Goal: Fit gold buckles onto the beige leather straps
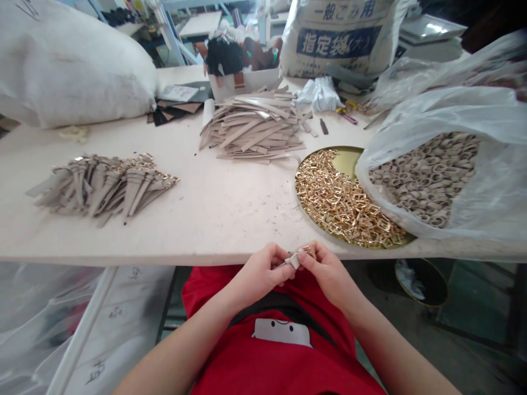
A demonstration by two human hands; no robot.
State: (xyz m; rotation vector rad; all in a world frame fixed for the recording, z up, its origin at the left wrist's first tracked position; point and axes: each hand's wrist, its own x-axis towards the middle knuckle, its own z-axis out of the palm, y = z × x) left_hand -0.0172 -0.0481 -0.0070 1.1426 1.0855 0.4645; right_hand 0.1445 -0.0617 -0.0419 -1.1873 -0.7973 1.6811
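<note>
Just in front of the table's near edge, over my lap, both hands meet at a small grey strap [293, 260]. My left hand [263, 271] pinches it from the left with closed fingers. From the other side my right hand [327, 269] grips the strap's end, where a bit of gold-coloured metal, seemingly a buckle [309, 250], shows between the fingers. Much of the strap is hidden by my fingers. Nearest to my right hand is a round gold tray [348, 160] heaped with small gold buckles [349, 203].
Grey straps with gold buckles [111, 186] lie piled at left. Loose grey strips [255, 123] are heaped at the middle back. An open plastic bag [489, 181] of small grey loops [428, 175] overlaps the tray. Large white sacks [78, 66] stand behind; a bin [438, 282] is below right.
</note>
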